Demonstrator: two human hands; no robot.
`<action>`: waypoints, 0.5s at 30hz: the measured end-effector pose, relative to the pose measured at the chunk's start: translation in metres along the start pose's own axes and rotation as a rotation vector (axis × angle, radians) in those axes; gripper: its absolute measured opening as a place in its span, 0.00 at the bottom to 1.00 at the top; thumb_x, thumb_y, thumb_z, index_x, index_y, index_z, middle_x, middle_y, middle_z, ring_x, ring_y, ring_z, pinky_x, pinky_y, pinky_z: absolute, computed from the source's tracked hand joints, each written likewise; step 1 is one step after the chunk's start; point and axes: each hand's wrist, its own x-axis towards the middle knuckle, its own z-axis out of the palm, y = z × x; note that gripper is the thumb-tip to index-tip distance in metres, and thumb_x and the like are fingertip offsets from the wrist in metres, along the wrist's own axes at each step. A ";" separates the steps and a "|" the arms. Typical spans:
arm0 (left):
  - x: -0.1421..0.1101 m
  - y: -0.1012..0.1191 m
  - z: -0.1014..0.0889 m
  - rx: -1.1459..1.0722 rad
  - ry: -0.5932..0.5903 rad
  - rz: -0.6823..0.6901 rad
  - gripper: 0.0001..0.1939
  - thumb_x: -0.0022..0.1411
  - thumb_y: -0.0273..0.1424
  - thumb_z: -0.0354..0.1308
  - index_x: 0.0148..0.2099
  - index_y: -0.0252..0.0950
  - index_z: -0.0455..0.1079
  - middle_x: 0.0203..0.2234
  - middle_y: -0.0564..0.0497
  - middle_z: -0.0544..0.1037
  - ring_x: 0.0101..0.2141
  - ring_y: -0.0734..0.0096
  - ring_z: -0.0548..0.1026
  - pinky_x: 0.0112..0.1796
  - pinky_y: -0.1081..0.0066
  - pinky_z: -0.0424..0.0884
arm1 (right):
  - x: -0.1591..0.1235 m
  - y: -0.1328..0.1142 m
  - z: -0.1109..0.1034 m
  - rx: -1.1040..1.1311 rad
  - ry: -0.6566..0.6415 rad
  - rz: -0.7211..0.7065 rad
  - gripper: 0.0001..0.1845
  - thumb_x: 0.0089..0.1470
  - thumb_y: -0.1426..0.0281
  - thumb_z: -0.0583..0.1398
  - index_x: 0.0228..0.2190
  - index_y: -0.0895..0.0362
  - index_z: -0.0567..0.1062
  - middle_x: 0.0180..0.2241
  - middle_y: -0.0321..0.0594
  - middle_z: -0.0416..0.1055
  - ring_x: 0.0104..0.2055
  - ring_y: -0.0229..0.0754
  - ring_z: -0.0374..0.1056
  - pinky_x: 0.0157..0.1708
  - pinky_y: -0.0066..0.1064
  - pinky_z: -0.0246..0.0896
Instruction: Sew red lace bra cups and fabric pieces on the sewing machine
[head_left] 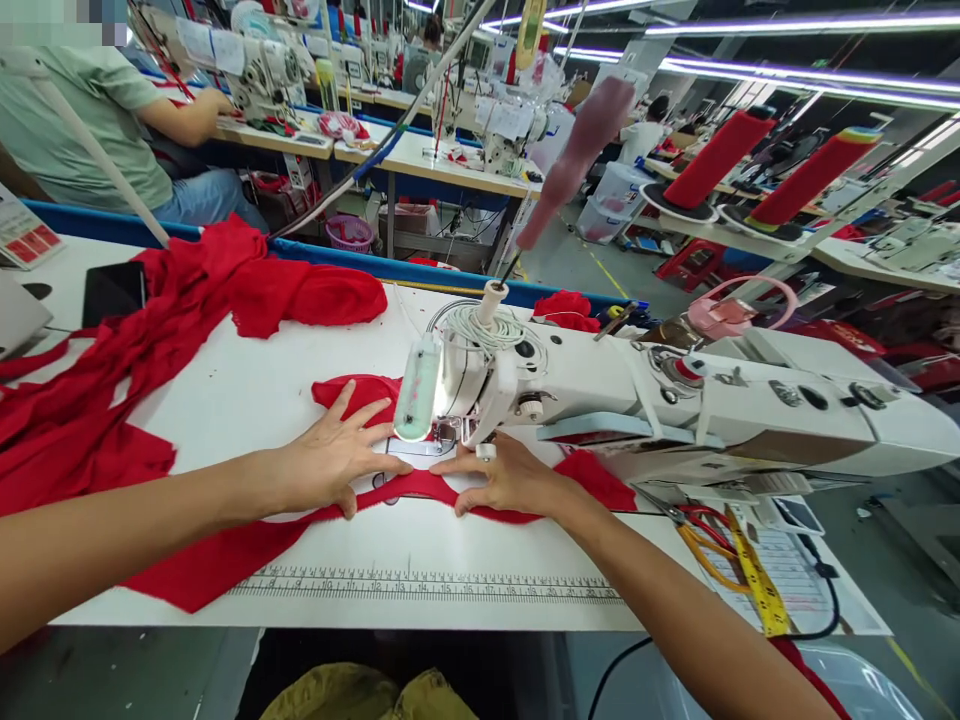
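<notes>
A red fabric piece (409, 486) lies on the white sewing table, its curved edge just in front of the needle area of a white sewing machine (585, 370). My left hand (330, 455) rests on the fabric left of the presser foot (445, 438), fingers spread, thumb tip near the curved edge. On the right, my right hand (517, 478) touches the same piece, index finger and thumb stretched apart. Its other fingers are partly hidden under the machine head. Both index fingertips come close together before the needle.
Red fabric (82, 430) is heaped at the left beside a black phone (114, 292). Orange-handled scissors (712, 555) and a yellow tape measure (757, 580) lie at the right. A printed ruler (427, 587) runs along the front edge. A co-worker (97, 140) sits at a machine beyond.
</notes>
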 end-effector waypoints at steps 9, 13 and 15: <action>-0.002 -0.001 0.004 0.045 0.008 -0.021 0.42 0.44 0.34 0.78 0.60 0.60 0.68 0.60 0.48 0.71 0.65 0.35 0.58 0.59 0.27 0.31 | 0.001 0.002 0.000 0.030 -0.024 0.008 0.29 0.46 0.58 0.74 0.51 0.36 0.77 0.41 0.35 0.71 0.42 0.45 0.64 0.43 0.35 0.61; -0.004 -0.004 0.004 0.064 -0.035 -0.024 0.43 0.45 0.36 0.78 0.61 0.62 0.66 0.58 0.49 0.72 0.65 0.35 0.57 0.59 0.27 0.32 | 0.001 -0.001 -0.001 0.026 -0.005 0.028 0.28 0.46 0.59 0.74 0.50 0.35 0.78 0.41 0.36 0.71 0.44 0.46 0.65 0.44 0.36 0.61; -0.005 -0.003 0.002 0.076 -0.045 -0.030 0.43 0.46 0.35 0.77 0.62 0.62 0.66 0.58 0.48 0.72 0.65 0.35 0.57 0.59 0.25 0.33 | 0.001 -0.001 0.000 0.033 0.006 0.018 0.28 0.45 0.59 0.74 0.50 0.35 0.78 0.42 0.36 0.71 0.46 0.48 0.65 0.46 0.37 0.61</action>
